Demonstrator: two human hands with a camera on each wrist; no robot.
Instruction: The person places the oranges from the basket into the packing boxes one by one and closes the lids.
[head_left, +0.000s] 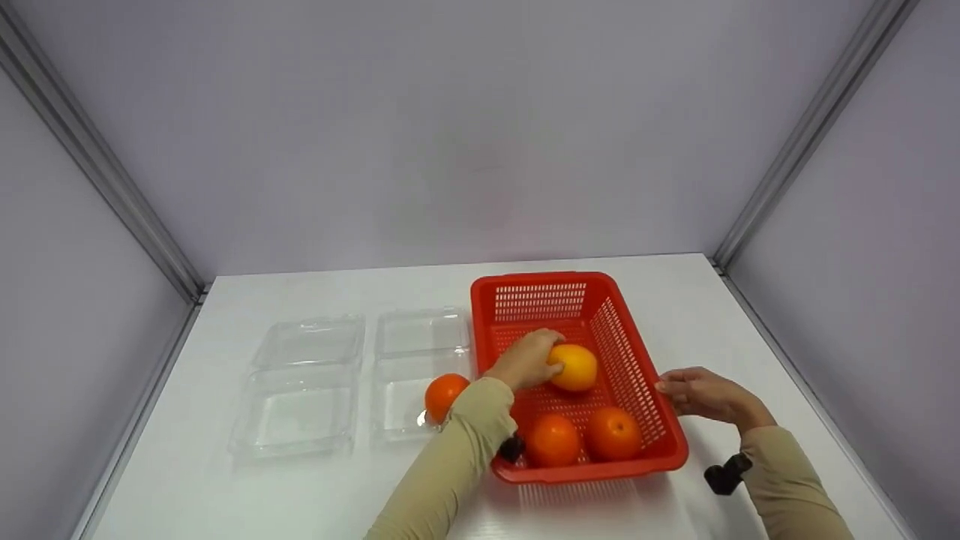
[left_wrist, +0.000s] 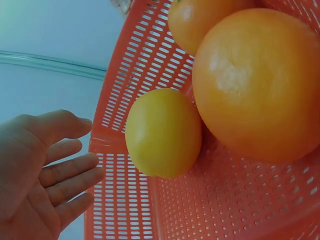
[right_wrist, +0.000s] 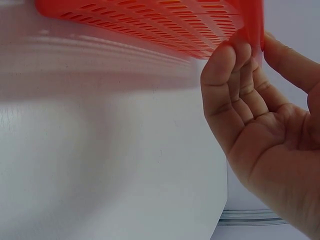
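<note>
A red plastic basket [head_left: 555, 475] with slotted walls holds a yellow-orange round fruit [head_left: 575, 368] and two oranges, one at the near left [head_left: 553, 441] and one at the near right [head_left: 613, 433]. My left hand [head_left: 527, 358] reaches in over the basket's left side, fingers spread beside the yellow-orange fruit. In the left wrist view a small gap shows between the fingertips and that yellow fruit [left_wrist: 163, 133]. On the other side, my right hand [right_wrist: 265, 120] pinches the basket's right rim [right_wrist: 254, 25] between thumb and curled fingers.
Two clear hinged plastic boxes lie opened out on the white table, one at the far left [head_left: 298, 409] and one beside the basket [head_left: 396, 397]. Another orange [head_left: 445, 396] sits in the nearer box, partly behind my left sleeve. Pale walls enclose the table.
</note>
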